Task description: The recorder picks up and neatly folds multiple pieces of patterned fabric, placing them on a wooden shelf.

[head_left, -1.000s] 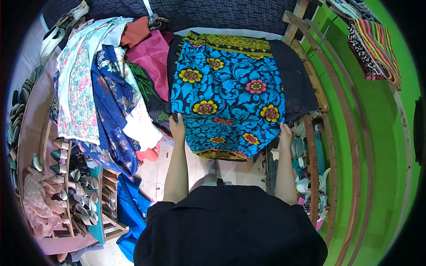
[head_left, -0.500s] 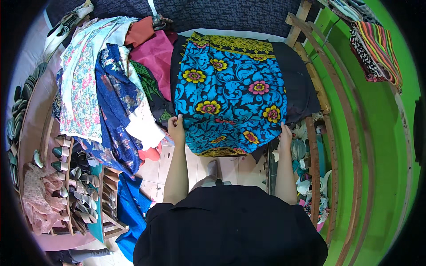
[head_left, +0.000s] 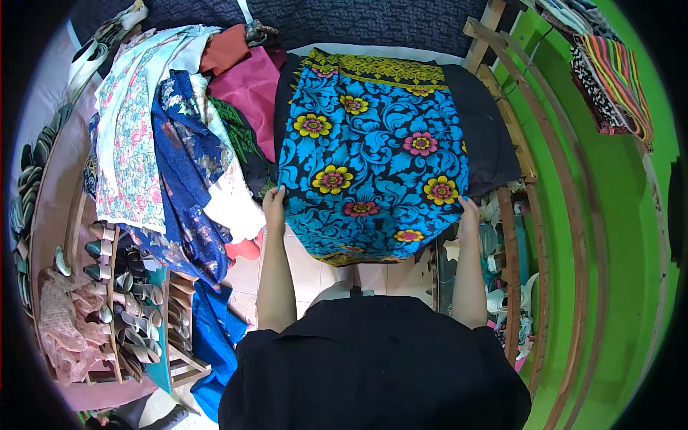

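Observation:
A blue and black floral cloth (head_left: pixel 387 136) with yellow and pink flowers and a yellow patterned border lies spread out ahead of me. Its near part hangs down in a sagging curve toward my body. My left hand (head_left: pixel 274 203) is closed on its left edge, while my right hand (head_left: pixel 468 209) pinches the right edge at about the same height. Beneath the floral cloth, a dark cloth (head_left: pixel 486 136) shows on both sides. The fingertips are partly hidden by the fabric.
Piled clothes at left include a white floral garment (head_left: pixel 132 129), a navy floral garment (head_left: pixel 188 136) and a magenta cloth (head_left: pixel 247 89). A shoe rack (head_left: pixel 166 330) stands lower left. Wooden rails (head_left: pixel 555 179) run along the green wall (head_left: pixel 631 236); striped folded cloth (head_left: pixel 613 79) hangs upper right.
Both hands have moved slightly outward, the left one leftward and the right one rightward. The cloth's near part is stretched wider and flatter, its lower edge a little closer to me.

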Demonstrator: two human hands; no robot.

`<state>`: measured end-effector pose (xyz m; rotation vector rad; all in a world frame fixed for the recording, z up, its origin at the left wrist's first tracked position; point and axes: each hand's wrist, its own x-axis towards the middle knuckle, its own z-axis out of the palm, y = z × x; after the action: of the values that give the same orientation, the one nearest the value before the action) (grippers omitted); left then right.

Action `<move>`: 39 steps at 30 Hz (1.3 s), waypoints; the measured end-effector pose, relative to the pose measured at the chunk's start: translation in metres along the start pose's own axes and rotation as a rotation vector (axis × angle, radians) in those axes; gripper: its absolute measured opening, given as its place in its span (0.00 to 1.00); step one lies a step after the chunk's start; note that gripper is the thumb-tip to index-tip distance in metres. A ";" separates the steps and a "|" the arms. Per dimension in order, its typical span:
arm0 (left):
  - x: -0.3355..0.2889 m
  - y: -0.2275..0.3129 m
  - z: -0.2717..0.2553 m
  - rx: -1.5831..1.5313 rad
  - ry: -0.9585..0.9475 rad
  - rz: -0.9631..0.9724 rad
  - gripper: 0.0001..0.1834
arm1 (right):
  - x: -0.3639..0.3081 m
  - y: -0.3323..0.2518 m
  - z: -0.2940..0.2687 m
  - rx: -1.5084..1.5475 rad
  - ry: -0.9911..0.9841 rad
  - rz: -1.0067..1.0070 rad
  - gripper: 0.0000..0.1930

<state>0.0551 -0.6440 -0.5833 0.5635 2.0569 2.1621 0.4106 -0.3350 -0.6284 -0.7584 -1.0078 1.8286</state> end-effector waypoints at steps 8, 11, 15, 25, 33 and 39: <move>0.012 0.041 0.011 0.156 0.020 0.168 0.21 | -0.006 -0.026 0.022 -0.157 0.073 0.119 0.26; 0.013 0.032 0.012 0.320 0.217 0.347 0.21 | -0.019 -0.037 0.037 -0.171 0.019 0.024 0.28; 0.008 0.024 0.017 0.408 0.228 0.219 0.20 | -0.019 -0.020 0.025 -0.051 0.054 0.011 0.23; 0.002 0.008 0.023 0.275 0.141 0.137 0.18 | -0.017 -0.010 0.004 0.011 -0.220 0.222 0.18; -0.010 0.053 0.000 0.156 -0.118 -0.059 0.19 | -0.031 -0.019 -0.004 -0.301 -0.009 -0.180 0.16; -0.048 0.106 -0.009 -0.009 -0.057 0.119 0.21 | -0.070 -0.068 0.014 -0.310 0.081 -0.344 0.18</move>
<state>0.1153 -0.6764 -0.4888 0.7552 2.0323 2.1897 0.4562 -0.3843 -0.5558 -0.7795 -1.2981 1.3556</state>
